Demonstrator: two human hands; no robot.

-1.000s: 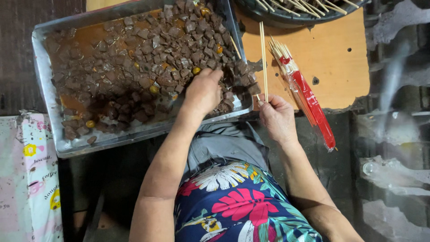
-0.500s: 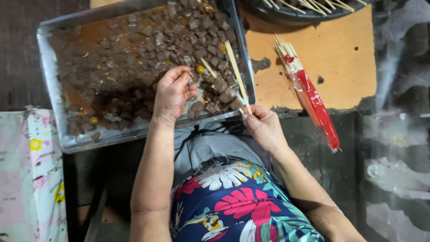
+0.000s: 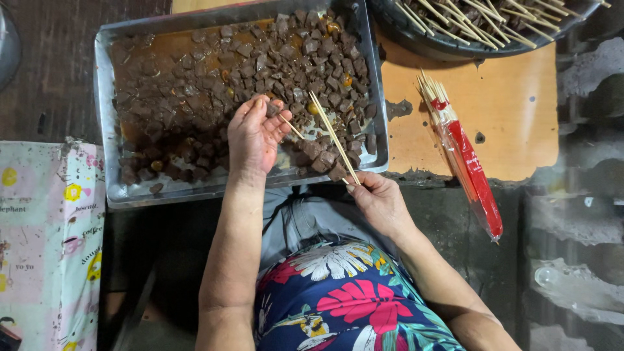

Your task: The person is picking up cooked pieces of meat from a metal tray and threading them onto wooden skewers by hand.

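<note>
Orange-brown wooden surface (image 3: 513, 123) carries a shallow rectangular metal tray (image 3: 103, 117) of dark brown marinated meat cubes (image 3: 214, 84), near full. Left hand (image 3: 255, 136) hangs over the tray, fingers pinched on one small meat cube (image 3: 272, 108). Right hand (image 3: 377, 201) at the tray's near edge, fingers clamped on the base of a thin bamboo skewer (image 3: 333, 136) angled over the meat; the visible length looks bare (a second short stick shows near the left hand). Beside the tray lies a red-and-clear plastic packet of bamboo skewers (image 3: 465, 156). Dark round basin (image 3: 416, 40) at top holds sticks. Judgement: early in threading; nearly all meat remains.
</note>
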